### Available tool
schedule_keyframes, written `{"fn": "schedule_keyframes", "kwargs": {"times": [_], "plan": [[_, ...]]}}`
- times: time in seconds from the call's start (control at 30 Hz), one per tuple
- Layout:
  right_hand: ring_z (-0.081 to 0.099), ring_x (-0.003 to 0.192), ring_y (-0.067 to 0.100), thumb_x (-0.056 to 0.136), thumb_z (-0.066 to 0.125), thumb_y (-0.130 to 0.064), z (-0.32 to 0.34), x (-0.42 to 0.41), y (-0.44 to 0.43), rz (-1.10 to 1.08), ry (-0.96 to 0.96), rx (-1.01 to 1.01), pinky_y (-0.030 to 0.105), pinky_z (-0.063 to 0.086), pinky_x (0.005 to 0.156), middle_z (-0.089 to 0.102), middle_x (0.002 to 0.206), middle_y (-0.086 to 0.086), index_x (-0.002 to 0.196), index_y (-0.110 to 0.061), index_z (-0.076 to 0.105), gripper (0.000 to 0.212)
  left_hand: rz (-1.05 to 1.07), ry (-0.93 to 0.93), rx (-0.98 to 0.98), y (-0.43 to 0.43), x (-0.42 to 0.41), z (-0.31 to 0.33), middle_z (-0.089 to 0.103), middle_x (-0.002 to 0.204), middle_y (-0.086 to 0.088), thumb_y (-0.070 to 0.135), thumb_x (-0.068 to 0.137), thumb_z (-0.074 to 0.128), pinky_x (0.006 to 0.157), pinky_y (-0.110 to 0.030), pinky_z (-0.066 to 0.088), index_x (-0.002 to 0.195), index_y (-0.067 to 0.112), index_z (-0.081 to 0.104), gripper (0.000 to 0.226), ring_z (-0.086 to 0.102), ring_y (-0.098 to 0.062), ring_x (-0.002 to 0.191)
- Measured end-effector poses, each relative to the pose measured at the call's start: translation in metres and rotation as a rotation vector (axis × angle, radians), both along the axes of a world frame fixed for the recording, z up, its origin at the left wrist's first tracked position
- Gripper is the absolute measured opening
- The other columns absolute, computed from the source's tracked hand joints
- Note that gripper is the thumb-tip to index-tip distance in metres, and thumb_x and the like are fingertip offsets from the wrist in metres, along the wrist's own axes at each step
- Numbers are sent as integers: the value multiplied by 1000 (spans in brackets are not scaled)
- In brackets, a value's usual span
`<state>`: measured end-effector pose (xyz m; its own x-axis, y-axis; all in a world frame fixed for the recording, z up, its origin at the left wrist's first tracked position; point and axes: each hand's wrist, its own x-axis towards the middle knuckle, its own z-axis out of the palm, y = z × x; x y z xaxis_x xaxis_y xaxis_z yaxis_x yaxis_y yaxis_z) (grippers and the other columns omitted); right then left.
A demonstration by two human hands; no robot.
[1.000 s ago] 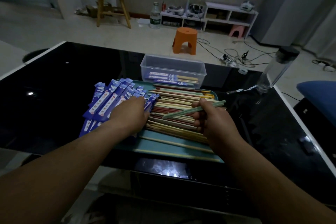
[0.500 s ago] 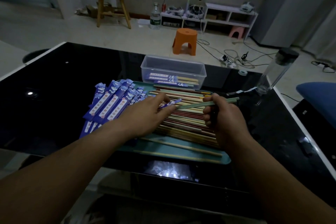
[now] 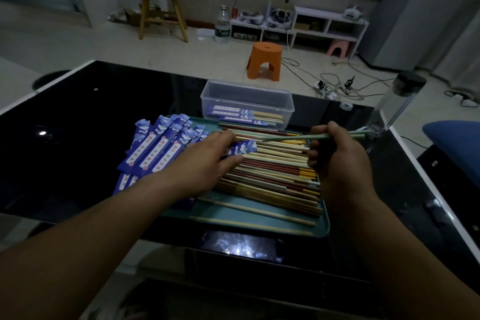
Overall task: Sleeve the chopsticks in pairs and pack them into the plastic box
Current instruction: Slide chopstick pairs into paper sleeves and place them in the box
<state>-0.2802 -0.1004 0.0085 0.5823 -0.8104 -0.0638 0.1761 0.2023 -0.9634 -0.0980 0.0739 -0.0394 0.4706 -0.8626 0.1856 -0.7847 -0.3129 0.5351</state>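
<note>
Holding sleeved pairs (image 3: pixel 246 115), box (image 3: pixel 246 91) sits beyond; left fingers (image 3: pixel 224 138) pinch sleeve (image 3: pixel 244 148), right fingers (image 3: pixel 315 154) chopsticks (image 3: pixel 285 137).

- Left hand (image 3: pixel 205 163) pinches a blue sleeve (image 3: pixel 241 149) over the loose chopsticks (image 3: pixel 272 171), its free end pointing right
- Right hand (image 3: pixel 335 156) grips green chopsticks (image 3: pixel 285 137), their left tips just beside the sleeve's end
- Loose chopsticks fill a teal tray (image 3: pixel 259 219) on a black table (image 3: pixel 78 125); a sleeve pile (image 3: pixel 155 148) fans out at the tray's left
- The clear box (image 3: pixel 246 95) stands just beyond the tray, with sleeved pairs (image 3: pixel 244 115) inside
- A clear bottle (image 3: pixel 394 106) stands at the far right
</note>
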Motion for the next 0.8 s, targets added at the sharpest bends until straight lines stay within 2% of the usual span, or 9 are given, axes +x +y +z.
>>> {"fn": "schedule_keyframes", "kwargs": {"times": [0.37,0.53,0.73,0.8], "plan": [[57,66,15,109,47,-24,-1,3,0,89,-29,-9,30,47,61,59,71,2,97,-8,63,26,-36,278,-51,1,-1,4,68,109,9,48,101,56,93,-47,51,118,33,56,23,65,-11,99],[62,69,18,108,50,-26,-4,5,-3,123,-17,-24,30,53,61,63,76,6,99,-8,63,24,-49,272,-65,1,-1,5,69,107,10,43,101,59,91,-43,52,118,34,57,20,64,-6,96],[68,73,19,99,64,-16,-11,8,6,178,61,-54,29,57,62,71,78,4,94,-15,65,6,-80,185,-83,0,0,0,61,122,14,55,94,60,99,-43,51,125,40,55,35,61,-8,113],[71,72,20,97,68,-14,-15,9,11,177,80,-34,30,59,64,73,80,6,94,-15,61,7,-105,143,-74,-2,-2,0,59,124,14,50,95,63,100,-41,50,127,38,57,35,60,-9,114]]}}
